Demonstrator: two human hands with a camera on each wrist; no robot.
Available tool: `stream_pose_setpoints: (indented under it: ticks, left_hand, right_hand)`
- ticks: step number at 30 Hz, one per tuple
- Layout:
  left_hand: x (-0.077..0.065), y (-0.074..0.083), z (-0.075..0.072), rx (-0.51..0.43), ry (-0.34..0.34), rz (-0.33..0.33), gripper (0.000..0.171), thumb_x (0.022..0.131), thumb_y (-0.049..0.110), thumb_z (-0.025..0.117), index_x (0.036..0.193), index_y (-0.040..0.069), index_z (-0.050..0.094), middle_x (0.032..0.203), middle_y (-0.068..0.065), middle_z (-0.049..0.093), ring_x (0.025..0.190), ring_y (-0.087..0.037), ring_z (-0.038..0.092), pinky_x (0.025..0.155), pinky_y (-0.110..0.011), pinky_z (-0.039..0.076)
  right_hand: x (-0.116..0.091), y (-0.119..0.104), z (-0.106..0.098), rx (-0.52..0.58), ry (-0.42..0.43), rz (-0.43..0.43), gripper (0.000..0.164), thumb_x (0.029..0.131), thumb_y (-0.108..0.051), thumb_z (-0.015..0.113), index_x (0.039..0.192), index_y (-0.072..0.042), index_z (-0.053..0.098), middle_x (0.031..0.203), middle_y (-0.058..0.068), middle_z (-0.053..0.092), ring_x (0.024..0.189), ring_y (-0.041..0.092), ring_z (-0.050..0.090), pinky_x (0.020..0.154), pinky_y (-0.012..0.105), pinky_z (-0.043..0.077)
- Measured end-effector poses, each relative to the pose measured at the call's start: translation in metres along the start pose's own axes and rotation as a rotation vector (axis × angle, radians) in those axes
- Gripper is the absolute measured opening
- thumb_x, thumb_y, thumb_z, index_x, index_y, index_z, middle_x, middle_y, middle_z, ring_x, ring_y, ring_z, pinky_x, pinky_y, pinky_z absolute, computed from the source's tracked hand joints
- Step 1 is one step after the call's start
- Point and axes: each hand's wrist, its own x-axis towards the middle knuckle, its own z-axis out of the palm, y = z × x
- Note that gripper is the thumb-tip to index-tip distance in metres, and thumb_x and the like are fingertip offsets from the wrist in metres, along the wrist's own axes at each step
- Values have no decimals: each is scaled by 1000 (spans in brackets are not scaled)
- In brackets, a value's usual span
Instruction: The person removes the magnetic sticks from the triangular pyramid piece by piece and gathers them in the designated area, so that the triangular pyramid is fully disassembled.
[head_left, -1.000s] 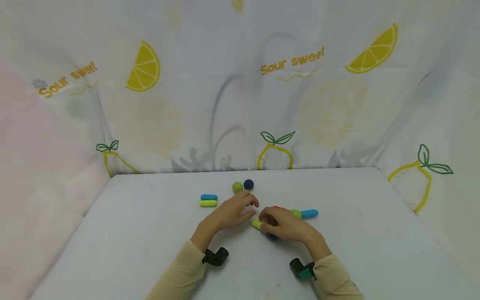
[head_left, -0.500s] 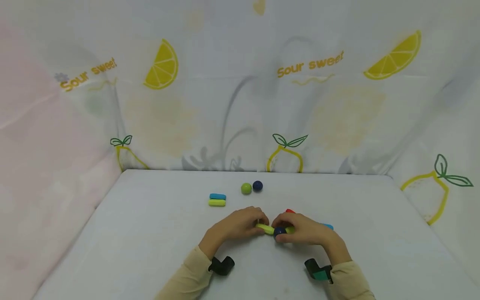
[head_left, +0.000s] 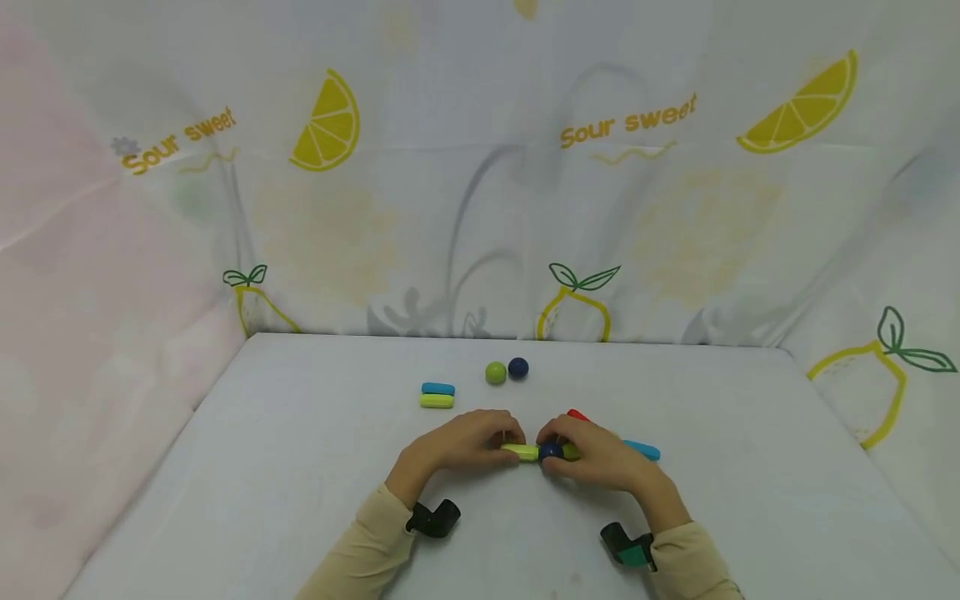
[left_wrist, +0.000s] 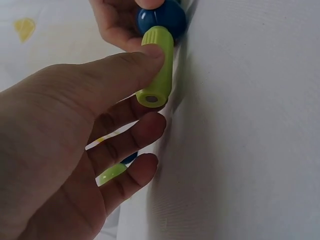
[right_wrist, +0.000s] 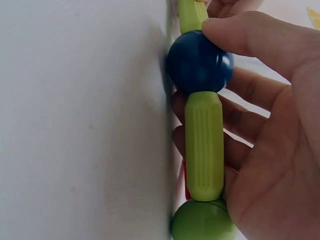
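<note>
Pinched between thumb and fingers of the left hand [head_left: 457, 442] in the head view is 1 yellow-green stick [head_left: 519, 452], held at the middle of the white table [head_left: 337, 467]. Its inner end meets 1 dark blue ball [head_left: 551, 450], which the right hand [head_left: 596, 454] grips with thumb and fingers. Counted here are 6 sticks, 3 yellow-green, 2 blue and 1 red, and 3 balls, 2 dark blue and 1 green. A loose blue stick [head_left: 438, 388] and loose yellow-green stick [head_left: 437, 401] lie side by side; the far green ball [head_left: 496, 372] and far blue ball [head_left: 518, 368] are just beside each other. Past the right hand show the red stick [head_left: 577, 414] and another blue stick [head_left: 642, 450].

Left wrist view: only here does 1 grey spot [left_wrist: 151, 99] show on the held stick's near end. The lower fingers stand apart from it.

Right wrist view: 4 pieces line up, touching: the held stick, the dark blue ball, a 2nd yellow-green stick [right_wrist: 204, 146] and a near green ball [right_wrist: 202, 221], largely hidden in the head view.
</note>
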Motion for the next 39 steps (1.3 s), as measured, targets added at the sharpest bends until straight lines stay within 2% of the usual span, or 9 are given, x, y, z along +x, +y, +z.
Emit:
stream_pose_setpoints:
  ticks: [10,20,26,29,33,36,39]
  left_hand:
    - [-2,-2,-5,-23,-32,17,12,91,24,63,102,20,66,93,11,61,79,-2,49,74,-17,42]
    - [-5,0,-12,-58,-81,11,8,91,22,63,98,19,67,81,11,58,72,0,49,68,-15,43]
    - [-10,-3,-14,-45,-86,24,10,89,20,66,98,17,67,86,8,62,76,0,50,72,-16,44]
    - [-17,-7,-20,-21,-52,-7,10,88,18,68,97,16,67,90,7,63,79,-2,52,75,-18,45]
    - [-28,-12,-32,-25,34,-84,11,86,17,69,97,16,67,93,7,64,82,-5,54,75,-21,47]
    - [-35,-15,-40,-31,97,-115,14,85,18,70,99,18,67,95,7,65,85,-7,57,77,-22,48]
    - [-40,-19,-47,-23,140,-117,17,85,19,70,101,18,65,97,6,65,86,-9,58,78,-25,49]
  right_hand:
    - [3,-4,2,-13,5,10,24,88,-27,66,109,-20,59,100,-13,57,92,7,52,83,28,47]
    - [5,-10,5,-32,-9,6,24,88,-27,65,110,-19,59,101,-13,57,94,5,53,85,29,48]
    - [5,-10,6,-38,-11,6,23,88,-26,64,109,-18,59,101,-12,58,93,6,53,85,29,48]
    - [4,-8,4,-43,6,44,22,88,-25,64,108,-19,58,103,-11,58,93,7,52,85,32,48]
    - [1,-5,2,-44,32,89,22,88,-25,64,109,-19,58,106,-8,58,94,9,51,87,36,48]
    - [0,-4,1,-34,32,97,23,89,-25,64,110,-18,57,107,-7,59,96,10,51,88,37,47]
    - [0,-4,1,-24,32,101,23,89,-25,64,110,-18,57,107,-7,58,96,10,51,87,37,47]
